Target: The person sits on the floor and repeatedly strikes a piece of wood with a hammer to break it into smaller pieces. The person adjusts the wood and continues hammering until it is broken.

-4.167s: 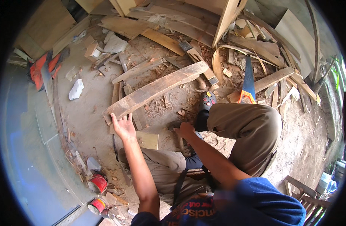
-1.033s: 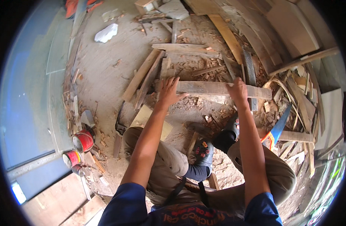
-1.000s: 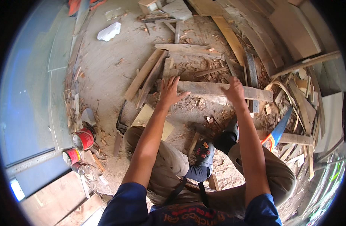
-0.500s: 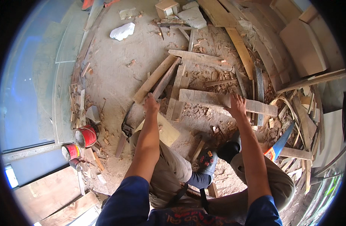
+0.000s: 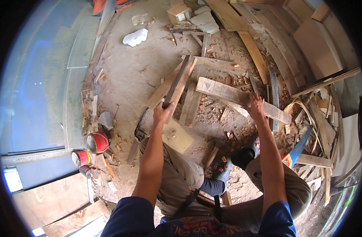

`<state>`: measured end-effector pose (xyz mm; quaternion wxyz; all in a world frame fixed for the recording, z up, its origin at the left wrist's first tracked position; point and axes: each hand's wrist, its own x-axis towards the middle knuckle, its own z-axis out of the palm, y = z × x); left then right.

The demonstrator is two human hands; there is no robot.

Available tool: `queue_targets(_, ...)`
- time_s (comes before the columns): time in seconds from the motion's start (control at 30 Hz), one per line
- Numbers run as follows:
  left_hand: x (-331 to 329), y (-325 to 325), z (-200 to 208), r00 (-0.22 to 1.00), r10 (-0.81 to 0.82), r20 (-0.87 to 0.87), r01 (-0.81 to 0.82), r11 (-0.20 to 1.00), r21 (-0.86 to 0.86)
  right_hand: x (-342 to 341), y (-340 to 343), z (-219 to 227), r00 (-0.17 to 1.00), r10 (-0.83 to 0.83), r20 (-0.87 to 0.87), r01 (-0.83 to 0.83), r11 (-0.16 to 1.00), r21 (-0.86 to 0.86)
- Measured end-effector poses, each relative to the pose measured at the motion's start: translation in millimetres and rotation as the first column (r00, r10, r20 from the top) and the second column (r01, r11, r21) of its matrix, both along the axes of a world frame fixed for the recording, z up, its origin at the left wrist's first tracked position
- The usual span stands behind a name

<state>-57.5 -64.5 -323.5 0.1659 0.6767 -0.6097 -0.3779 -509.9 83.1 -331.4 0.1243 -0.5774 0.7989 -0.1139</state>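
Observation:
My left hand (image 5: pixel 163 112) is closed round the near end of a dark-edged wooden plank (image 5: pixel 181 83), which is raised and points away from me. The fingers of my right hand (image 5: pixel 256 106) are wrapped over a longer grey-brown wooden board (image 5: pixel 222 90), nearer its right end. The far left end of that board is lifted off the debris. Beneath the left plank, a paler plank (image 5: pixel 160 91) is partly covered. Between the two held pieces, another weathered plank (image 5: pixel 191 103) lies on the ground.
A blue-bladed handsaw (image 5: pixel 300 146) leans among scrap wood at the right. Red tins (image 5: pixel 98 142) stand at the left beside wood chips. A square light board (image 5: pixel 177 136) lies near my left knee. A white lump (image 5: pixel 135 37) sits on the far dirt floor.
My left hand has lifted the dark-edged plank and swung its far end up and right. My right hand has shifted slightly right and tilted the board, raising its left end.

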Motion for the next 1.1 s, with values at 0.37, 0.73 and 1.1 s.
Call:
queue_targets(0.37, -45, 61, 9, 0.999, 0.024, -0.027, -0.023, 0.999, 0.038, 6, 10, 10, 0.999, 0.042, 0.003, -0.042, 0.999, 0.001)
queue_targets(0.73, -75, 107, -31, 0.976, 0.174, -0.128, -0.184, 0.980, -0.072, 15, 6, 10, 0.998, 0.056, -0.016, -0.056, 0.998, -0.002)
queue_targets(1.1, -82, 108, -26, 0.988, 0.080, 0.136, -0.054, 0.981, -0.186, 21, 2, -11, 0.993, 0.116, -0.033, -0.114, 0.991, 0.065)
